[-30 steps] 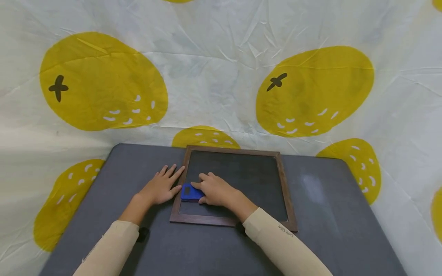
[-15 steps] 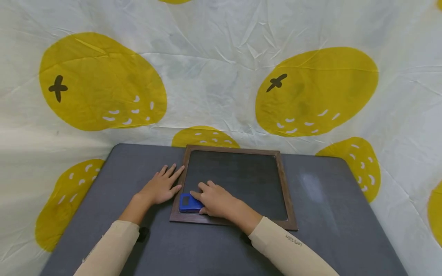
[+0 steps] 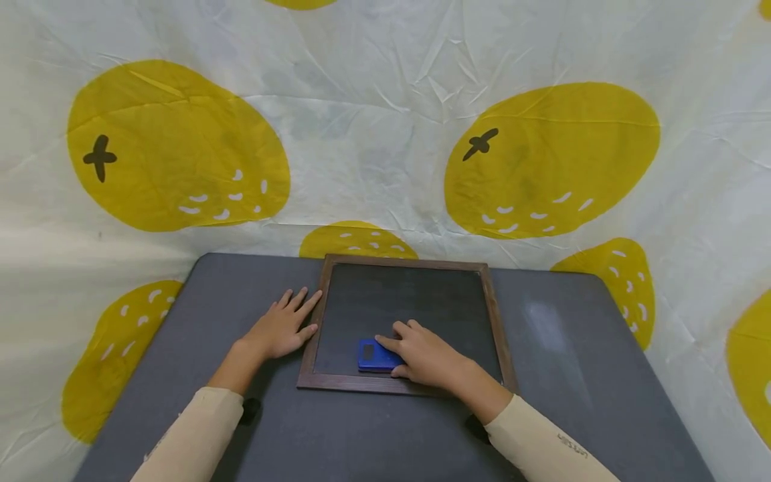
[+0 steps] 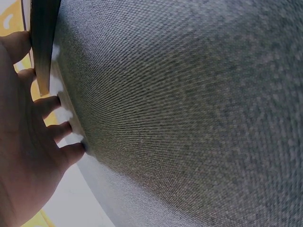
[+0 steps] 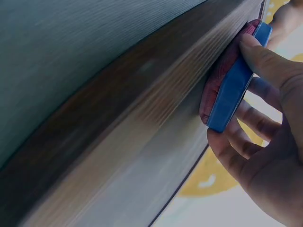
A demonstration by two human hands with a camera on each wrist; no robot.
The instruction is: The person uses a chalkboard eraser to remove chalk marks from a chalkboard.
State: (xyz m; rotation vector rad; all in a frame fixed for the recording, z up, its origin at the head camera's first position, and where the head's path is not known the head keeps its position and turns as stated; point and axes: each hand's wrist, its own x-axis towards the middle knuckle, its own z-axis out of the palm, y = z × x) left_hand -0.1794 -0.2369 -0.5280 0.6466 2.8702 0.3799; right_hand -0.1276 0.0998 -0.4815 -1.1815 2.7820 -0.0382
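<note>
A small chalkboard (image 3: 415,298) in a brown wooden frame (image 3: 361,382) lies flat on the table. My right hand (image 3: 429,358) holds a blue chalkboard eraser (image 3: 375,356) on the lower middle of the board. The right wrist view shows the eraser's red felt side (image 5: 222,78) facing the board, with thumb and fingers on its blue back. Spread out flat, my left hand (image 3: 278,330) rests on the table, its thumb and index fingertip touching the frame's left side. In the left wrist view, the frame's dark edge (image 4: 43,47) meets that hand's thumb.
The dark grey table (image 3: 560,375) extends on both sides of the board. Behind it hangs a white cloth (image 3: 367,154) with yellow fruit prints, close to the table's back edge. A pale smudge (image 3: 545,328) shows on the table to the right.
My right hand first drew the eraser down to the board's lower left corner, then moved it right along the lower edge. The left hand has stayed in place.
</note>
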